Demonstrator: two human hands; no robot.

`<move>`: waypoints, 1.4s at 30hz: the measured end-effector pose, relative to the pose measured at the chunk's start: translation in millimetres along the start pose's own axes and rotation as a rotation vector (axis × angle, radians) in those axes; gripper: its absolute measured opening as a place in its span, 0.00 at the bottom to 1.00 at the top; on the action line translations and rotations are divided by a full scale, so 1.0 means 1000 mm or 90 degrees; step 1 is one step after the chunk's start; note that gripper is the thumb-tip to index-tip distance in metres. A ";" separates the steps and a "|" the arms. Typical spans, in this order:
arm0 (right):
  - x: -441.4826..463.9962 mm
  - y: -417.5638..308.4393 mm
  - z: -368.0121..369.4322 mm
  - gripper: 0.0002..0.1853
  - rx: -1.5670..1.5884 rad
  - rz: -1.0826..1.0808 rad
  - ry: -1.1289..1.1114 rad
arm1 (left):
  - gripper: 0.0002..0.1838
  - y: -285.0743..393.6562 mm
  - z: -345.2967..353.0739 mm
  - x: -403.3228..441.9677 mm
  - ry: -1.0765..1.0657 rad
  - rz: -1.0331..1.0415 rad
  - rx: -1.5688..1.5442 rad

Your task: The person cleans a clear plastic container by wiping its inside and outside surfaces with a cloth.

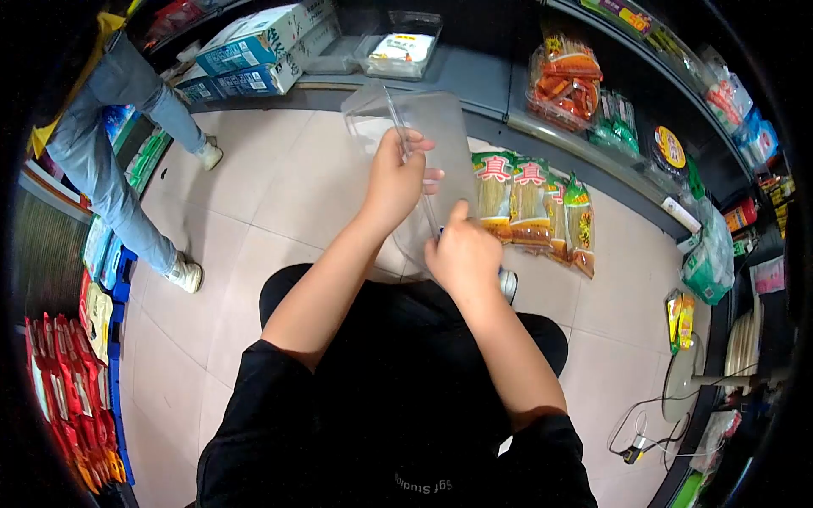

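Observation:
In front of my body is a clear plastic container (445, 127), tilted, with a long straight edge running between my hands. My left hand (396, 173) grips its upper part, and some fingertips show through or behind the plastic. Lower down, my right hand (467, 252) is closed at the container's near end. A small blue bit shows beside the right fingers, too little to name. Just right of the container, several green-and-clear packs of dried noodles (529, 199) lie on the tiled floor.
A dark shelf (474, 97) curves ahead, bearing blue-white cartons (254, 46), a clear tray of white packs (402, 52) and orange-red packs (566, 80). Another person's legs (118, 161) stand at left. Red packets (72, 389) fill the left rack. Cables (635, 449) lie at right.

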State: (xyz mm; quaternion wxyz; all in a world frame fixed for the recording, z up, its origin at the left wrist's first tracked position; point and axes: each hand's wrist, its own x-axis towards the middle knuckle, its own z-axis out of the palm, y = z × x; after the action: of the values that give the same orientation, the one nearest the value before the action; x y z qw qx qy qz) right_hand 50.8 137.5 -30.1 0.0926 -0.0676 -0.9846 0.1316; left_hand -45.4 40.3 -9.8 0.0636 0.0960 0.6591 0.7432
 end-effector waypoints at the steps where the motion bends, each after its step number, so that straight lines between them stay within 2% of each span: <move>1: 0.011 0.002 0.011 0.24 -0.002 -0.002 0.006 | 0.13 -0.005 0.001 0.006 0.003 0.002 -0.005; 4: 0.035 0.006 0.039 0.18 0.012 0.006 0.002 | 0.15 -0.024 -0.005 0.029 -0.017 0.056 -0.016; 7: 0.056 0.011 0.066 0.12 0.229 0.033 0.007 | 0.14 -0.044 -0.020 0.046 -0.067 0.023 -0.006; 8: 0.066 0.018 0.086 0.12 0.223 0.041 0.007 | 0.14 -0.047 -0.029 0.048 -0.074 0.019 -0.012; 10: 0.080 0.031 0.125 0.13 0.473 0.120 -0.106 | 0.12 -0.052 -0.053 0.045 -0.102 0.058 0.123; 11: 0.081 0.031 0.126 0.14 0.567 0.175 -0.163 | 0.12 -0.057 -0.069 0.046 -0.106 0.048 0.119; 13: 0.090 0.037 0.140 0.14 0.513 0.170 -0.176 | 0.10 -0.067 -0.102 0.049 -0.153 -0.078 0.201; 14: 0.094 0.041 0.148 0.15 0.459 0.154 -0.185 | 0.10 -0.072 -0.112 0.050 -0.160 -0.089 0.199; 15: 0.095 0.042 0.157 0.11 0.382 0.121 -0.132 | 0.09 -0.077 -0.120 0.051 -0.173 -0.152 0.235; 16: 0.095 0.040 0.154 0.11 0.381 0.133 -0.138 | 0.09 -0.082 -0.124 0.052 -0.188 -0.216 0.272; 17: 0.097 0.035 0.142 0.14 0.319 0.143 -0.214 | 0.09 -0.081 -0.122 0.053 -0.214 -0.269 0.296; 18: 0.099 0.033 0.137 0.18 0.255 0.149 -0.289 | 0.09 -0.090 -0.124 0.056 -0.218 -0.274 0.294; 21: 0.095 0.044 0.156 0.18 0.256 0.146 -0.311 | 0.10 -0.115 -0.128 0.062 -0.299 -0.253 0.328; 23: 0.091 0.053 0.165 0.19 0.277 0.147 -0.320 | 0.13 -0.118 -0.126 0.062 -0.339 -0.244 0.437; 26: 0.088 0.065 0.165 0.23 0.300 0.091 -0.346 | 0.16 -0.123 -0.128 0.060 -0.403 -0.279 0.486; 28: 0.097 0.080 0.155 0.31 0.266 0.183 -0.435 | 0.17 -0.131 -0.131 0.062 -0.414 -0.279 0.527; 30: 0.106 0.118 0.161 0.38 0.381 0.295 -0.274 | 0.17 -0.131 -0.133 0.061 -0.422 -0.279 0.570; 32: 0.111 0.121 0.116 0.41 0.057 0.372 -0.168 | 0.18 -0.124 -0.129 0.060 -0.412 -0.318 0.529; 34: 0.107 0.155 0.117 0.42 -0.091 0.373 -0.126 | 0.18 -0.129 -0.130 0.060 -0.409 -0.286 0.538; 36: 0.099 0.175 0.111 0.41 -0.105 0.373 -0.282 | 0.18 -0.126 -0.127 0.059 -0.400 -0.255 0.547; 37: 0.092 0.178 0.119 0.36 -0.132 0.379 -0.258 | 0.19 -0.119 -0.124 0.059 -0.398 -0.278 0.556; 38: 0.091 0.186 0.128 0.36 -0.131 0.371 -0.261 | 0.19 -0.115 -0.124 0.060 -0.396 -0.301 0.566; 39: 0.090 0.196 0.136 0.32 -0.050 0.346 -0.245 | 0.20 -0.122 -0.131 0.060 -0.385 -0.233 0.583; 40: 0.090 0.207 0.146 0.27 0.033 0.321 -0.227 | 0.20 -0.126 -0.138 0.063 -0.378 -0.237 0.586; 41: 0.090 0.212 0.156 0.21 0.076 0.205 -0.119 | 0.20 -0.128 -0.144 0.066 -0.348 -0.210 0.598; 42: 0.092 0.217 0.165 0.21 0.080 0.199 -0.121 | 0.20 -0.129 -0.150 0.069 -0.318 -0.182 0.611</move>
State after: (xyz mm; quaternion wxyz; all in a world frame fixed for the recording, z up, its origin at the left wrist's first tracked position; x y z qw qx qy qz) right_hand -47.9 318.7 -230.6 -0.0186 -0.2012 -0.9563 0.2115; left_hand -150.3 -73.8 -150.4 0.2668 0.1969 0.8949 0.2987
